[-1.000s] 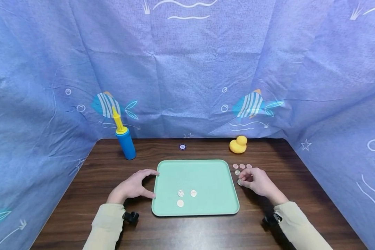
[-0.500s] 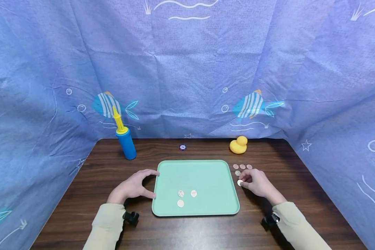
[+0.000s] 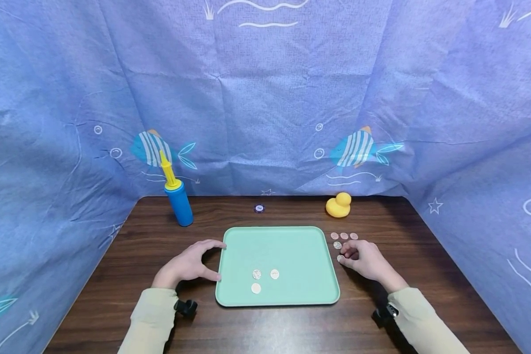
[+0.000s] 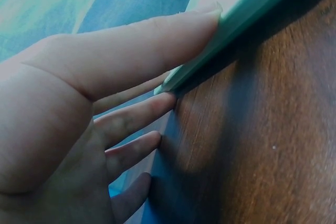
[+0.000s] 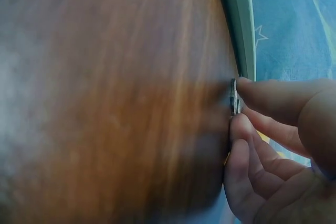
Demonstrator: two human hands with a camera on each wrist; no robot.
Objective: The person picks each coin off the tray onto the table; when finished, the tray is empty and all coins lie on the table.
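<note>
My left hand [image 3: 186, 263] rests against the left rim of a mint-green tray [image 3: 287, 246], thumb and index finger spread and straight. In the left wrist view its thumb [image 4: 157, 45] touches the rim. Three silver coins lie on the tray, one of them the coin [image 3: 275, 274] on the right. Just beyond the tray's right rim, my right hand [image 3: 366, 259] pinches a silver coin [image 5: 233, 97] at the table surface between thumb and fingertips. That coin is partly hidden by the thumb in the head view. Another silver coin [image 3: 337, 245] lies just behind it.
Three copper-toned coins [image 3: 344, 236] form a row behind the right hand. Farther back are a yellow rubber duck [image 3: 338, 205], a dark poker chip [image 3: 259, 208] and a blue and yellow hand pump [image 3: 179, 202]. A blue fish-print cloth [image 3: 265, 98] hangs behind the wooden table [image 3: 274, 329].
My right thumb and fingertips have shifted slightly at the silver coin, which shows less than half a second ago. The left hand and tray stay in place.
</note>
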